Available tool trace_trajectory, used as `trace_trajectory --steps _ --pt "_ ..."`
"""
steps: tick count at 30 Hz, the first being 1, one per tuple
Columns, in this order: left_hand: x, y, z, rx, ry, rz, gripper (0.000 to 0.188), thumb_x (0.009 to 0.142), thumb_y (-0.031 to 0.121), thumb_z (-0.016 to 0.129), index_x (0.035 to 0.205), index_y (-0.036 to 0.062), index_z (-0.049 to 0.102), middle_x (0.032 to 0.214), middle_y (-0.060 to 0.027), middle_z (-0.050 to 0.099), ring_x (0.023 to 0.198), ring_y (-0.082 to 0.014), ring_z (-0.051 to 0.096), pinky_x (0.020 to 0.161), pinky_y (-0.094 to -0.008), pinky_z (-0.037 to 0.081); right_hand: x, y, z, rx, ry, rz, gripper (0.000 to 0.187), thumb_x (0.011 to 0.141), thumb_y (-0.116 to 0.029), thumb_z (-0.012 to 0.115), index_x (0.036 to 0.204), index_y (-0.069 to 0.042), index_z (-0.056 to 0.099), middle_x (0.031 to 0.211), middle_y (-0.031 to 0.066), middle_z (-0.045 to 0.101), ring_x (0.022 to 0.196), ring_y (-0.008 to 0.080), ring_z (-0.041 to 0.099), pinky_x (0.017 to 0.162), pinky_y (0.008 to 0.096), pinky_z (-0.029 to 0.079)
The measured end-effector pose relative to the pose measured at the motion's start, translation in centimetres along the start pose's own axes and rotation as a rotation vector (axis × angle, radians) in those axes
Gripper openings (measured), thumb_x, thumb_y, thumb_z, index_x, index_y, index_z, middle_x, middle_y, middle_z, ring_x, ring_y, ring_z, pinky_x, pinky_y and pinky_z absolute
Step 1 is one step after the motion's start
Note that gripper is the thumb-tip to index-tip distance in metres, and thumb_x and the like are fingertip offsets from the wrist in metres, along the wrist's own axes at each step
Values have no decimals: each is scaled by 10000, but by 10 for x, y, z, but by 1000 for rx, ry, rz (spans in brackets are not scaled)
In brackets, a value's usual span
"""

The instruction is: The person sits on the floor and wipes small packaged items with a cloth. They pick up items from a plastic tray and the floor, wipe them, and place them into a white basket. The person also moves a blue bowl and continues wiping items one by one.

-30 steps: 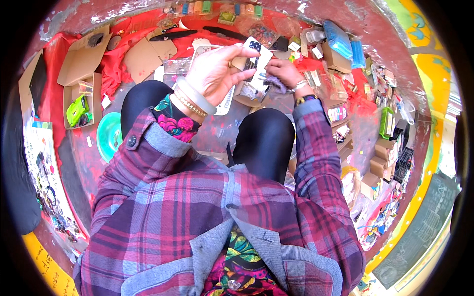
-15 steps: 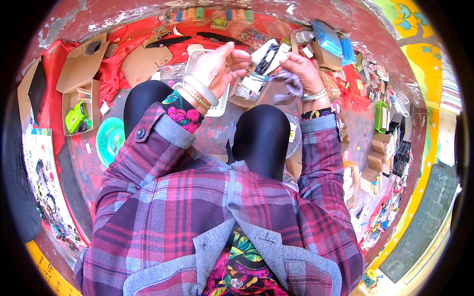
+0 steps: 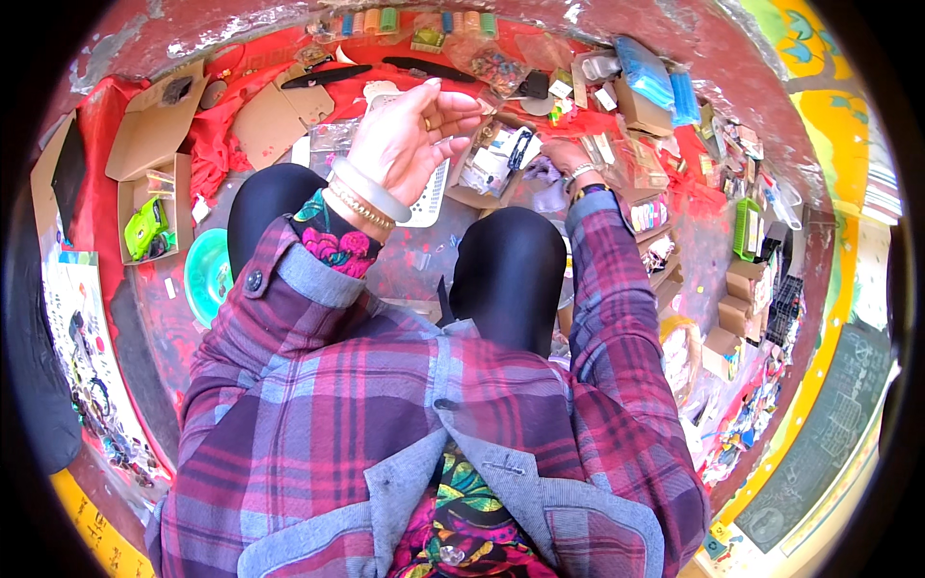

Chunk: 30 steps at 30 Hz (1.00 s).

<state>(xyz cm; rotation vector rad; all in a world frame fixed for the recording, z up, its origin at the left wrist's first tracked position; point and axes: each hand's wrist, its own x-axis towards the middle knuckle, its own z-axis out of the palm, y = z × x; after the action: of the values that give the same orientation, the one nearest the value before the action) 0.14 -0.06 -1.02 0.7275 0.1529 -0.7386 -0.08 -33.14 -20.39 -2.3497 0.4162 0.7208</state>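
My left hand [image 3: 409, 140] is raised above a white plastic basket [image 3: 427, 204], its fingers apart and nothing in them. To its right, my right hand [image 3: 568, 157] reaches down by a small cardboard box [image 3: 470, 199] that holds several white cards. A black hair clip [image 3: 521, 147] on a white card lies at the box's right side, close to my right fingertips. Under that hand hangs a crumpled lavender fabric piece [image 3: 549, 196], gripped by fingers that are partly hidden. Whether the fingers also touch the clip's card, I cannot tell.
At left are a teal basin [image 3: 205, 279] and an open carton [image 3: 152, 217] with a bright green item. Blue plastic packs [image 3: 644, 75] stand at the back right. A green basket [image 3: 746, 229] and several small boxes line the right. My knees rise in the middle.
My right hand has lowered, bringing the carded black hair clip down to the cardboard box and the lavender fabric with it. My left hand has shifted slightly left and stays open.
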Motion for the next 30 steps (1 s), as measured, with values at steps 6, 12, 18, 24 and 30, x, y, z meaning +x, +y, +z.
trace_trajectory --steps 6,12,18,24,30 --pt "0 0 5 -27 12 -11 351 915 283 387 951 -13 570 1004 -123 584 940 -196 532 795 -303 411 56 22 17 -633 16 -7 369 825 -297 418 947 -7 611 1007 196 583 920 319 576 797 394 450" --pt "-2 0 4 -17 -14 -29 360 914 283 384 987 -24 558 1037 -132 574 978 -204 523 834 -307 403 9 -32 19 -366 167 -67 291 794 -198 437 985 -84 625 1016 187 582 956 307 560 834 372 435" --pt "1 -4 5 -44 -14 -47 322 901 267 419 944 -15 569 998 -134 587 951 -211 537 807 -310 416 -18 -45 53 -796 -46 -145 392 805 -110 432 1190 -149 494 1064 127 581 967 291 569 812 380 455" --pt "0 -5 6 -33 16 -48 298 892 255 439 915 -9 576 969 -135 598 918 -212 553 778 -306 426 -12 -67 48 -793 -256 39 352 822 -121 431 1154 -37 512 1110 152 559 1010 285 555 829 398 453" --pt "1 -7 2 -10 -38 -81 327 904 264 404 973 -15 560 1043 -142 573 996 -219 521 844 -313 401 -3 -71 47 -823 -368 67 333 797 -149 484 1095 -25 566 1159 165 528 1045 298 534 843 398 445"
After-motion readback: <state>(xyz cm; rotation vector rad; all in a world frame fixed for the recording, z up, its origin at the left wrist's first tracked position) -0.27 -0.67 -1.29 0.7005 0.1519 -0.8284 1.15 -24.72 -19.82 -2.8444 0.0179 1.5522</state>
